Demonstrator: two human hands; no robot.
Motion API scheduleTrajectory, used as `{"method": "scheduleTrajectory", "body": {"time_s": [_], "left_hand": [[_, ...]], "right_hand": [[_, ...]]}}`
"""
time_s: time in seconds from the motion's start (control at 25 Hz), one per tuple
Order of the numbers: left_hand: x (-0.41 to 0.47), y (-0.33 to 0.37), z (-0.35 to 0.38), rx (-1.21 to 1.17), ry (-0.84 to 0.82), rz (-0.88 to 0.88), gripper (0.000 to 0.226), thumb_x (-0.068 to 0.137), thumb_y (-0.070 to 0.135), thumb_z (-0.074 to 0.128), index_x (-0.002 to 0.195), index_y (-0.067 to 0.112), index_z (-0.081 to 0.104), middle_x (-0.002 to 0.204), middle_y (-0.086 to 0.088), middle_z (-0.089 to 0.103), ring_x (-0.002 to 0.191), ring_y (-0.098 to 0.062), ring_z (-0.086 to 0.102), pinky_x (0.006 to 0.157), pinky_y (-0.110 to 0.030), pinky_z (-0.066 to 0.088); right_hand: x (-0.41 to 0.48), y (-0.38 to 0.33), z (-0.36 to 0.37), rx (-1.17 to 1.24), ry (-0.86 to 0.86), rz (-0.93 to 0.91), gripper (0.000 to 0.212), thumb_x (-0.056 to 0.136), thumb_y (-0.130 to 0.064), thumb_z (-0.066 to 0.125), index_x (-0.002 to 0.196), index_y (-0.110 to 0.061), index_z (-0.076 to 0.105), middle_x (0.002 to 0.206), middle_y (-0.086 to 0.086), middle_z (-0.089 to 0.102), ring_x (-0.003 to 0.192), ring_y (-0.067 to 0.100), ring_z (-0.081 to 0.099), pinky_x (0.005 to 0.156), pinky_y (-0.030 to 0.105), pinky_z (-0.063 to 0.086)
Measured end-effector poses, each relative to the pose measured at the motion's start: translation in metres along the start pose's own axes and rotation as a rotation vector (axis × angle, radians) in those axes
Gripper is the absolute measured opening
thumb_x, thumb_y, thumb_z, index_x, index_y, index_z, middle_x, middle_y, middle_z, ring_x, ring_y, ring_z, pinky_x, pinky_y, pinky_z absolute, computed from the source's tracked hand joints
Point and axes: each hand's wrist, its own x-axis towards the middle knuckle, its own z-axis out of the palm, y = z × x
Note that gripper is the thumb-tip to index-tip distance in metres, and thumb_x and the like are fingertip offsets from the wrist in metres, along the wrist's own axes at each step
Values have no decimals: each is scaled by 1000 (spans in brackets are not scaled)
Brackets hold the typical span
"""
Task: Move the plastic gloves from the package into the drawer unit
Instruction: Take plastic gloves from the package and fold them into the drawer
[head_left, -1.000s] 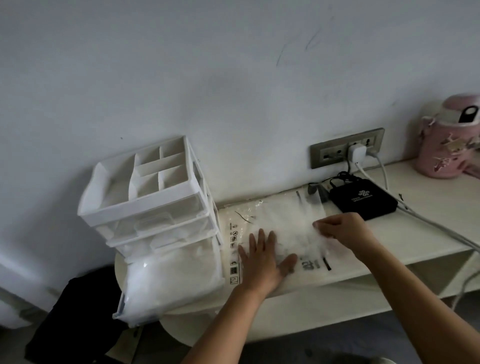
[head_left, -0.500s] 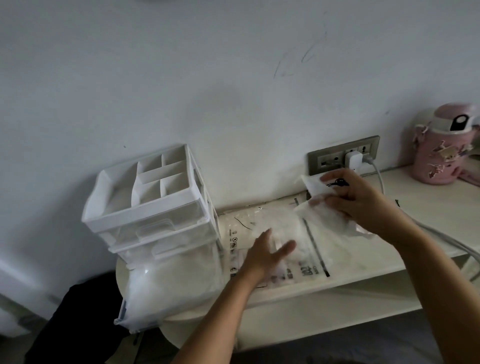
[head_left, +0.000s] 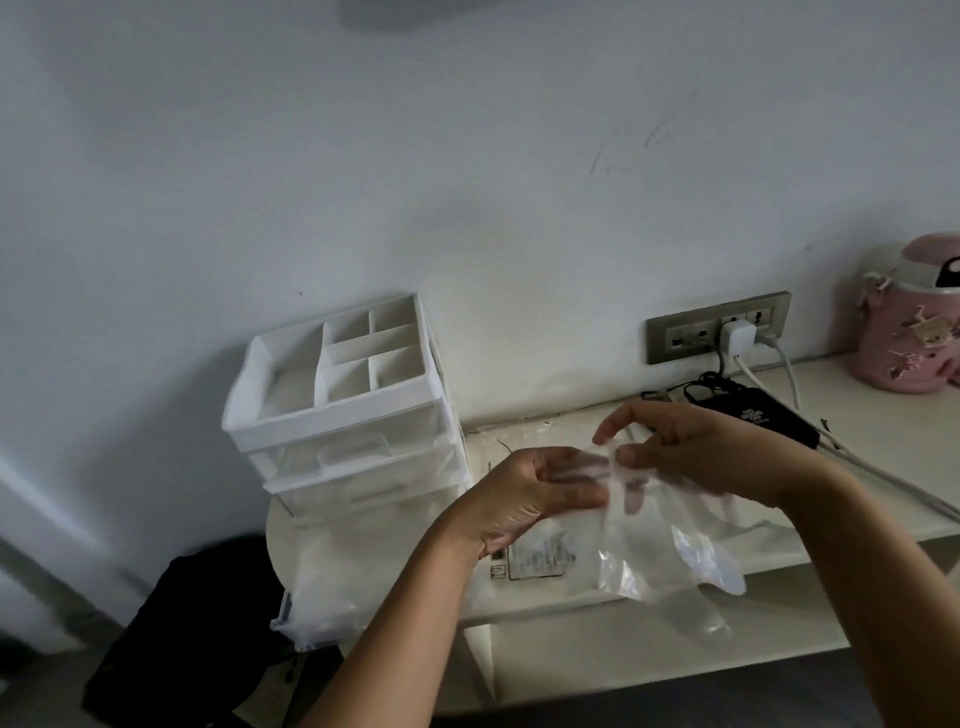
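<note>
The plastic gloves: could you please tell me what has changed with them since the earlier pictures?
The right hand pulled the plastic gloves out of the package and lifted them; the left hand, which pressed the package flat, rose and now grips them too. The drawer unit stayed put, bottom drawer open.

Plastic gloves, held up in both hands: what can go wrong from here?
1. The plastic gloves hang limp from a pinch between the left hand and right hand, over the front edge of the shelf; some may slip and drop to the floor.
2. The bottom drawer of the drawer unit juts out and looks already full; stuffing more in may spill it.
</note>
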Motion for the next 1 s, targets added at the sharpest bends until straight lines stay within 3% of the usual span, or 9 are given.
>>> {"method": "scheduleTrajectory", "body": {"time_s": [0.08,0.2,0.36,0.48,0.56,0.68,0.8,0.88,1.0], "left_hand": [[-9,3,-4,105,165,-12,3,85,11,70,86,11,67,69,11,66,64,-2,61,67,-15,50],[-33,6,-22,175,304,-16,6,83,17,71,79,15,68,66,11,63,56,-3,53,54,-16,47],[-67,-5,-60,252,469,-52,9,84,26,69,84,17,70,66,-1,61,47,-9,43,45,-17,38],[-82,-19,-86,319,673,-61,23,94,29,56,78,18,69,58,-8,52,38,-8,38,39,-17,32],[-88,-31,-100,389,818,-61,30,97,29,53,72,22,70,58,-4,55,46,-9,46,44,-14,34],[-94,-46,-114,531,920,-109,37,99,27,49,71,14,70,35,9,46,32,-2,42,41,-13,32],[-99,-56,-129,707,941,-200,40,99,33,47,71,12,66,41,6,51,40,-7,52,52,-20,46],[-102,-60,-140,843,913,-288,42,98,38,46,68,11,61,53,0,58,56,-18,60,65,-30,51],[-105,-59,-153,1008,889,-352,46,95,43,47,69,8,59,66,-7,64,69,-27,64,68,-35,50]], "right_hand": [[8,-5,10,-36,0,54,26,88,-35,57,111,-24,56,75,4,73,43,14,33,37,19,26],[22,-8,19,-179,-86,161,37,77,-42,67,109,-24,59,80,2,74,55,23,47,44,18,39],[46,-6,36,-322,-73,123,7,87,-26,65,91,-25,70,75,-6,72,67,9,64,66,16,50],[69,-10,63,-325,169,107,19,89,-34,59,82,-21,70,60,-3,61,55,7,53,55,16,42],[86,-11,82,-396,433,88,30,89,-41,58,80,-14,69,61,-4,59,54,9,52,54,21,43],[101,-16,115,-456,746,-154,23,84,-37,67,81,-15,63,73,-7,57,64,7,50,56,14,36],[109,-28,156,-484,561,-452,6,82,-18,71,87,-17,69,84,-7,57,71,4,51,63,9,35],[114,-33,179,-491,298,-551,17,85,-5,63,92,-17,73,91,-5,65,77,2,56,71,11,41],[128,-25,204,-561,2,-516,42,86,6,45,109,-18,71,115,-4,68,104,6,60,92,18,45]]}}
